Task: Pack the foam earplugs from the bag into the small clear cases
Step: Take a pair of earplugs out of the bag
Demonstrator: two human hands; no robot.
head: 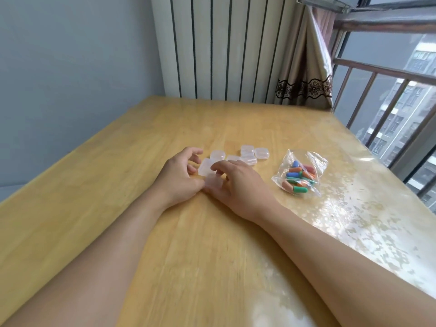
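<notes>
A small clear case, blurred, lies low on the wooden table between my two hands. My right hand curls its fingers and thumb round it. My left hand is just left of it, thumb touching the case's edge, fingers loosely curled in the air. Another clear case sits just behind, and several more cases cluster further back. To the right lies a clear plastic bag holding several coloured foam earplugs in orange, green, blue and pink.
A white radiator and a curtain stand behind the table's far edge. A railed window runs along the right side. A glossy clear cover overlays the table's right part.
</notes>
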